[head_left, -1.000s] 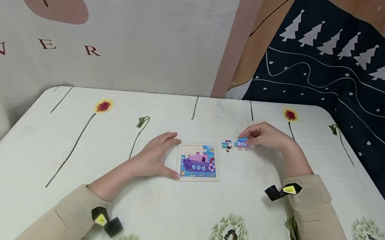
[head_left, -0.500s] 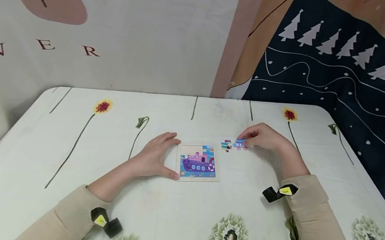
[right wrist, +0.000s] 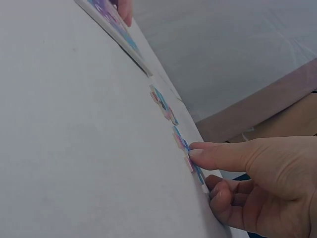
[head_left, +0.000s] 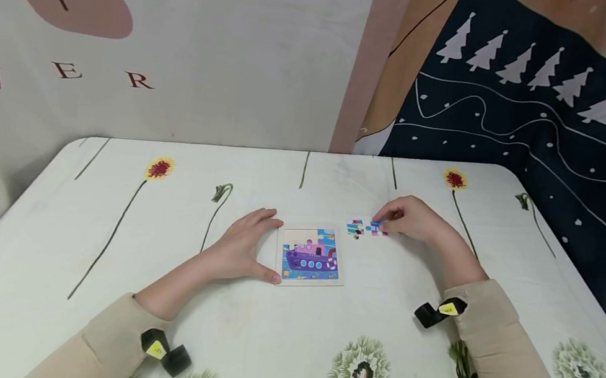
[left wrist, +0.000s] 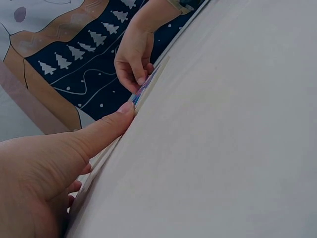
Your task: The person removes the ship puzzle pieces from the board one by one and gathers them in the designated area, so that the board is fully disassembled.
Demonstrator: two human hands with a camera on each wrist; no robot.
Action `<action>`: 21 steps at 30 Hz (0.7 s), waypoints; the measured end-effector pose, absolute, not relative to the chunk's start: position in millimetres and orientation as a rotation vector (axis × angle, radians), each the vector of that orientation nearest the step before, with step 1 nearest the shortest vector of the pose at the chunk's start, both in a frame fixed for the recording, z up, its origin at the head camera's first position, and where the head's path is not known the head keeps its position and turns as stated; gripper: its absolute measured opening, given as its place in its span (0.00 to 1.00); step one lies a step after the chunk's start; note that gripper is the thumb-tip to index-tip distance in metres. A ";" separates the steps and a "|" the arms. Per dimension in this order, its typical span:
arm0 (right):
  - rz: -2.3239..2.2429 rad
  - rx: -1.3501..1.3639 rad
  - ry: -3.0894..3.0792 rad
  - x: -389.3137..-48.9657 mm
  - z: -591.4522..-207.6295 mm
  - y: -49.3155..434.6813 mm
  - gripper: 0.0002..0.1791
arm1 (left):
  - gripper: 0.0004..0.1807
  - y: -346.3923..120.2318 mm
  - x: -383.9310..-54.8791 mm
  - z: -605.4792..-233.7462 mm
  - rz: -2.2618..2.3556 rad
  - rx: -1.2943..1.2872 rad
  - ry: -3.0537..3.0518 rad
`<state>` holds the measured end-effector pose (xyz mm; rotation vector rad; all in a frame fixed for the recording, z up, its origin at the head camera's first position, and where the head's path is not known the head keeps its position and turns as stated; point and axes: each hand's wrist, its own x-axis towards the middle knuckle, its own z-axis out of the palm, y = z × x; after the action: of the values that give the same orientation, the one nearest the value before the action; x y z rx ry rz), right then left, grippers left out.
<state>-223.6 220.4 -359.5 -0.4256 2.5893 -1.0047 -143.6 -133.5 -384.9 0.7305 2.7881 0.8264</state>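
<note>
A square wooden jigsaw puzzle (head_left: 310, 262) with a purple and pink ship lies on the table. Its upper left part shows bare wood. My left hand (head_left: 243, 244) rests at the puzzle's left side with fingers spread, thumb at the lower left corner and index finger at the upper left. Right of the puzzle, my right hand (head_left: 411, 217) pinches a blue and pink jigsaw piece (head_left: 374, 229) low at the table, its fingers covering part of it. Just left of that lies a second, multicoloured jigsaw piece (head_left: 355, 227). The right wrist view shows my thumb on the held piece (right wrist: 178, 141).
The table wears a white cloth (head_left: 241, 338) printed with flowers. A pale wall hanging (head_left: 251, 52) stands behind it, and a dark one with white trees (head_left: 475, 109) rises at the right. Each sleeve carries a small black wrist camera (head_left: 167, 350).
My right hand has shifted slightly down and toward the second piece, and its fingers now cover more of the held jigsaw piece. The left hand and the puzzle have stayed in place.
</note>
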 end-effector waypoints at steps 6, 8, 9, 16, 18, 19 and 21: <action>-1.022 -0.464 2.596 -221.7 -360.2 220.5 0.08 | 0.58 -133.6 -143.5 -384.6 0.827 0.730 2.787; -1.021 -0.473 2.597 -221.4 -360.2 220.8 0.09 | 0.58 -133.4 -143.5 -384.4 0.827 0.729 2.785; -1.023 -0.470 2.598 -221.4 -359.9 220.7 0.10 | 0.58 -133.3 -143.6 -384.4 0.827 0.729 2.785; -1.044 -0.559 2.663 -219.0 -357.0 212.8 0.13 | 0.58 -133.5 -143.8 -385.2 0.823 0.733 2.786; -1.057 -0.599 2.683 -217.5 -356.3 208.1 0.14 | 0.58 -133.7 -143.7 -385.5 0.822 0.735 2.786; -1.062 -0.616 2.694 -216.4 -355.5 205.3 0.15 | 0.58 -133.9 -143.8 -385.8 0.822 0.737 2.787; -1.071 -0.647 2.703 -213.8 -354.5 199.6 0.15 | 0.58 -134.3 -143.8 -386.4 0.824 0.739 2.786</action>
<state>-213.8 199.6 -354.5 -0.6465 2.7034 -1.0715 -143.8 -134.3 -386.4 0.7392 2.7865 0.8235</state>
